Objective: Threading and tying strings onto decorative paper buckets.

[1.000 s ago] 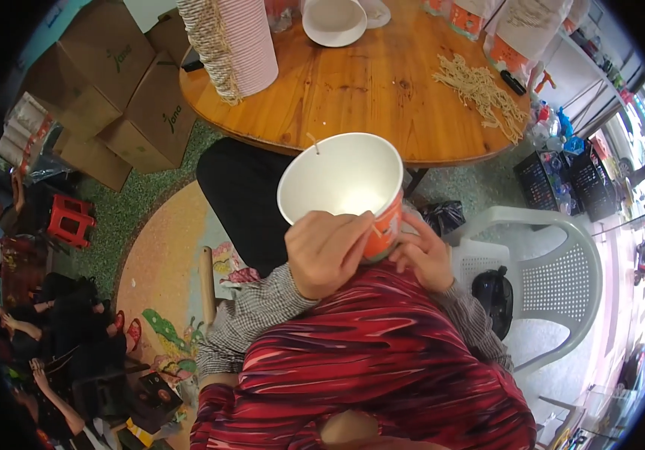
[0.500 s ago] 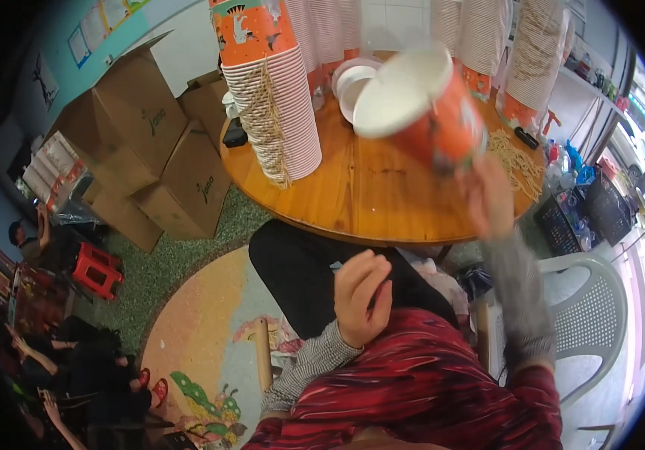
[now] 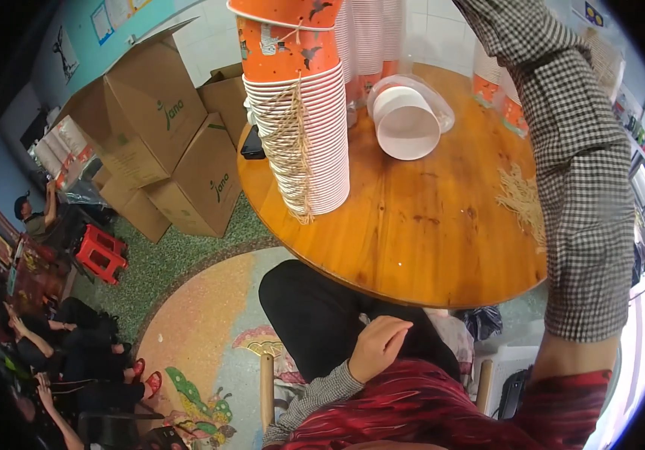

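Observation:
My left hand [image 3: 379, 346] is closed in front of my body, above my lap, with its fingers pressed together. Whatever it may hold is hidden. My right arm [image 3: 589, 202], in a checked sleeve, stretches up over the table's right side, and its hand lies beyond the top edge. On the round wooden table [image 3: 412, 247] stands a tall stack of nested paper tubs [image 3: 307, 142], white-rimmed with orange print, beige string handles hanging down its front. A white paper tub [image 3: 408, 131] lies on its side, mouth facing me, partly in clear plastic. Loose beige strings [image 3: 519, 199] lie near my right sleeve.
More tub stacks [image 3: 371, 45] in clear plastic stand at the back, others [image 3: 487, 79] at the back right. Cardboard boxes [image 3: 146, 112] are piled left of the table. A red stool [image 3: 101, 253] and seated people [image 3: 86, 352] are farther left. A small black object [image 3: 252, 142] sits behind the stack.
My right hand, which held an orange tub over the table, has gone up out of view. My left hand has turned, its fingers closer together. The view has shifted, so the table appears lower.

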The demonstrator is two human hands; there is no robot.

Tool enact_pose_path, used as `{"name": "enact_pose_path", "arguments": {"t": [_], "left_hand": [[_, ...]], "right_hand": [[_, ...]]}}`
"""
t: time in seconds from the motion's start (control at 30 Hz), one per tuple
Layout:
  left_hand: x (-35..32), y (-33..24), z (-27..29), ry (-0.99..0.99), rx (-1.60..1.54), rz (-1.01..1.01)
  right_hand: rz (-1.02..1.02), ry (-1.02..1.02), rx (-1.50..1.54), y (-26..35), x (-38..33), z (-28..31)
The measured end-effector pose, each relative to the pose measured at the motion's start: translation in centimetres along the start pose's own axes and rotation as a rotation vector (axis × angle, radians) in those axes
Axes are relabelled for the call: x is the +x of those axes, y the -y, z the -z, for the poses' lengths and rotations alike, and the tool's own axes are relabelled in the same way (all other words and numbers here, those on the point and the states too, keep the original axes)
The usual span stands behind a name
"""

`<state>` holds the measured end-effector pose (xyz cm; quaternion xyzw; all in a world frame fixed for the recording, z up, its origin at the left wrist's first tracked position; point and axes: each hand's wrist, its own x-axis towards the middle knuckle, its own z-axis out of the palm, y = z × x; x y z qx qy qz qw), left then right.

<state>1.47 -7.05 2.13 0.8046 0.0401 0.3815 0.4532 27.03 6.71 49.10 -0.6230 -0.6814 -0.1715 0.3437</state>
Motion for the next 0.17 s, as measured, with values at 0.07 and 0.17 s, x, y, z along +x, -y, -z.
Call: {"name": "enact_pose_path", "arguments": {"t": [0.07, 0.17], "left_hand": [[0.6, 1.2, 0.1, 0.011, -0.007, 0.072], [1.9, 2.8, 0.5, 0.114, -0.040, 0.252]], "right_hand": [[0.031, 0.090, -0.076, 0.8, 1.6, -0.7], [0.030, 0.140, -0.188, 2.1, 2.4, -1.6]]}}
